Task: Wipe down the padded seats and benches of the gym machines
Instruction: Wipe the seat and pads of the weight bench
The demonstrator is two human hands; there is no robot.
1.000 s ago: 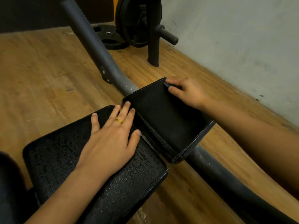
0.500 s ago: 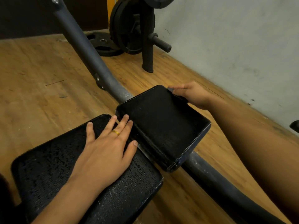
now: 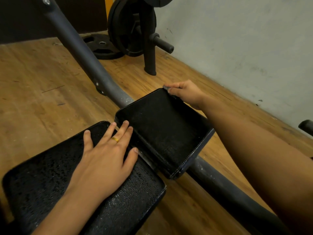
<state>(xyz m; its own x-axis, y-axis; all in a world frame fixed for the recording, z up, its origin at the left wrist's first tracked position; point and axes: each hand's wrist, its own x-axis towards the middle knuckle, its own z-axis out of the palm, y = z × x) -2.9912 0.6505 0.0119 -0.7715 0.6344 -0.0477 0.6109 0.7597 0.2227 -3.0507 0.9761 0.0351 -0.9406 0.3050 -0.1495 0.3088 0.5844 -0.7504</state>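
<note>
The seat pad [image 3: 50,175] is lying lower left, its far edge just beside the smaller pad [image 3: 166,131], which is sitting tilted on the frame tube [image 3: 88,56]. The left hand [image 3: 105,160] (ring on one finger) is resting flat on the seat pad, fingers straight. The right hand [image 3: 184,94] is pinching a grey piece [image 3: 166,88] at the smaller pad's far corner; what it is cannot be told. Open wooden floor [image 3: 33,82] is showing on both sides of the pads, with weight plates [image 3: 128,31] standing beyond by the wall [image 3: 237,39].

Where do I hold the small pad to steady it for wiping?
Grip the small pad by its far right corner, from the right: that side overhangs the frame tube, while its near edge crowds the large pad. The right hand, pinching a grey cloth, is there.
</note>
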